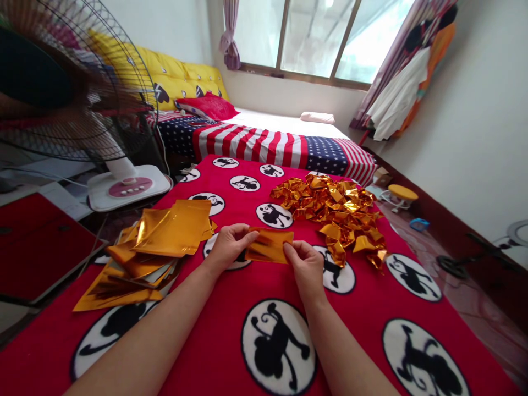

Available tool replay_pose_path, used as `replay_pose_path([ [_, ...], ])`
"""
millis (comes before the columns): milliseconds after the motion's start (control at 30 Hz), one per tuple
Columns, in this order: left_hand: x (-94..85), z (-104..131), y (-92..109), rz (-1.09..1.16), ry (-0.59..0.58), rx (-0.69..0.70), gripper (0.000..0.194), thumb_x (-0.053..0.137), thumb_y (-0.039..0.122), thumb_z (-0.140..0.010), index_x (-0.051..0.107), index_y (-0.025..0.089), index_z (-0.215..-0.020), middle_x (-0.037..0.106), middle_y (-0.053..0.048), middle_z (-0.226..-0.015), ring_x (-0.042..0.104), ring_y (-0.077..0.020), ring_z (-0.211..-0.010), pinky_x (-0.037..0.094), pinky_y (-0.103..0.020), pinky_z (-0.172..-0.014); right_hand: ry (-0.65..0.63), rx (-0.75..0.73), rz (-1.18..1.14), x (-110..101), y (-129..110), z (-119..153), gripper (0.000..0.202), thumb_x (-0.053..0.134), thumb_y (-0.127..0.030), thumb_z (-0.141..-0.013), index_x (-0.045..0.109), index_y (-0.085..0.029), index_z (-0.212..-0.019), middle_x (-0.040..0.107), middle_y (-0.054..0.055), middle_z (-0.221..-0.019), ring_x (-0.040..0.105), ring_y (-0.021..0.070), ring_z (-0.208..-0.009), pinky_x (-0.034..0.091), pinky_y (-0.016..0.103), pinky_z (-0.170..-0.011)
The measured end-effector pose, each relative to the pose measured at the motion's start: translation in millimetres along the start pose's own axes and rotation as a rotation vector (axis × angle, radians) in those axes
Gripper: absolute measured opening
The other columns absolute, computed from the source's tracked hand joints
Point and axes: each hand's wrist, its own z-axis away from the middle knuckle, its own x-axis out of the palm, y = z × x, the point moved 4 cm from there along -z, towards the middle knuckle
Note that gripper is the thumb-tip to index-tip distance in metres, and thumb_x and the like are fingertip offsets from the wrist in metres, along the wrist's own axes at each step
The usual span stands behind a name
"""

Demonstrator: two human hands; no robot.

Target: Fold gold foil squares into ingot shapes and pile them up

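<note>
Over a red monkey-print blanket (206,352), left hand (228,245) and right hand (308,268) pinch a gold foil sheet (270,246), apparently mid-fold, likely needing aligned edges next.

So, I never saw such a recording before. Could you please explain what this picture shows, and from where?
There is no machine here: a person works bare-handed. The camera is worn on the person's head, looking forward and down. The left hand and right hand hold a gold sheet by its two ends. Below them, a red cloth with round monkey pictures covers the surface. On its left lies a loose stack of gold sheets; on its right, a heap of crinkled gold pieces.
</note>
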Motion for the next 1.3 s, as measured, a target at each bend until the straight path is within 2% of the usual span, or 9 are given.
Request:
replay_pose_path([
  [133, 9.0, 3.0, 2.8, 0.024, -0.214, -0.006, 0.045, 0.079, 0.040, -0.065, 0.068, 0.015, -0.100, 0.073, -0.005, -0.087, 0.068, -0.0186, -0.078, 0.053, -0.028, -0.074, 0.091, -0.051, -0.018, -4.9, -1.1, -1.2, 0.025, 0.070, -0.040, -0.077, 0.067, -0.016, -0.079, 0.067, 0.001, -0.072, 0.059, 0.0134, -0.065, 0.048, 0.025, -0.063],
  [333, 8.1, 3.6, -0.7, -0.091, -0.245, -0.051, 0.028, 0.076, 0.039, -0.069, 0.071, 0.011, -0.075, 0.070, -0.003, -0.070, 0.061, -0.0139, -0.064, 0.044, -0.021, -0.060, 0.127, -0.092, -0.073, -4.6, -5.3, -1.6, 0.022, 0.072, -0.037, -0.077, 0.067, -0.016, -0.077, 0.066, 0.000, -0.072, 0.059, 0.0130, -0.067, 0.048, 0.025, -0.066],
  [400, 8.8, 3.7, -0.6, -0.080, -0.217, -0.066, 0.029, 0.076, 0.040, -0.069, 0.071, 0.011, -0.071, 0.068, -0.002, -0.065, 0.059, -0.0124, -0.060, 0.043, -0.021, -0.058, 0.114, -0.111, -0.102, -3.5, -5.8, -1.1, 0.021, 0.071, -0.037, -0.078, 0.066, -0.017, -0.080, 0.066, 0.001, -0.074, 0.059, 0.0127, -0.069, 0.049, 0.024, -0.066],
  [500, 10.1, 4.4, 2.9, -0.009, -0.067, -0.068, 0.030, 0.075, 0.041, -0.070, 0.070, 0.012, -0.069, 0.066, -0.002, -0.061, 0.056, -0.0110, -0.056, 0.042, -0.020, -0.056, 0.079, -0.113, -0.200, 0.8, -6.1, -0.3, 0.026, 0.072, -0.037, -0.078, 0.064, -0.020, -0.095, 0.067, 0.001, -0.083, 0.059, 0.0120, -0.070, 0.048, 0.022, -0.062],
  [600, 15.4, 7.2, 7.2, 0.065, 0.042, -0.064, 0.031, 0.076, 0.042, -0.068, 0.068, 0.012, -0.067, 0.065, -0.001, -0.060, 0.055, -0.0105, -0.055, 0.042, -0.020, -0.055, -0.034, -0.033, -0.237, 12.7, -6.5, 1.7, 0.034, 0.076, -0.036, -0.073, 0.062, -0.022, -0.100, 0.067, 0.000, -0.082, 0.057, 0.0110, -0.063, 0.046, 0.021, -0.056],
  [700, 24.6, 10.3, 9.5, 0.075, -0.001, -0.047, 0.030, 0.078, 0.039, -0.066, 0.067, 0.011, -0.066, 0.064, -0.001, -0.060, 0.053, -0.0102, -0.055, 0.041, -0.020, -0.055, -0.106, 0.019, -0.152, 24.3, -9.2, 6.0, 0.027, 0.079, -0.034, -0.068, 0.066, -0.019, -0.086, 0.065, -0.001, -0.069, 0.053, 0.0108, -0.056, 0.044, 0.022, -0.054],
  [833, 30.3, 11.7, 8.4, 0.049, -0.076, -0.022, 0.026, 0.077, 0.035, -0.068, 0.067, 0.011, -0.066, 0.063, -0.001, -0.060, 0.053, -0.0102, -0.055, 0.041, -0.019, -0.054, -0.056, 0.025, -0.072, 26.4, -10.8, 9.3, 0.022, 0.077, -0.035, -0.070, 0.065, -0.016, -0.069, 0.060, -0.002, -0.060, 0.048, 0.0098, -0.051, 0.038, 0.022, -0.050],
  [967, 25.3, 9.9, 7.9, -0.016, -0.038, 0.004, 0.026, 0.074, 0.035, -0.070, 0.066, 0.011, -0.065, 0.061, 0.000, -0.057, 0.050, -0.0089, -0.052, 0.038, -0.019, -0.051, -0.028, 0.060, -0.117, 19.5, -6.0, 7.5, 0.028, 0.075, -0.038, -0.072, 0.059, -0.016, -0.062, 0.054, -0.004, -0.051, 0.042, 0.0076, -0.044, 0.033, 0.021, -0.044],
  [1300, 8.3, 8.7, 10.6, -0.020, 0.112, 0.006, 0.032, 0.075, 0.040, -0.068, 0.062, 0.013, -0.058, 0.058, 0.001, -0.053, 0.049, -0.0083, -0.049, 0.037, -0.019, -0.049, -0.092, 0.081, -0.068, 12.3, -4.5, 7.6, 0.026, 0.068, -0.038, -0.078, 0.065, -0.015, -0.064, 0.060, -0.001, -0.056, 0.048, 0.0079, -0.046, 0.034, 0.019, -0.045],
])
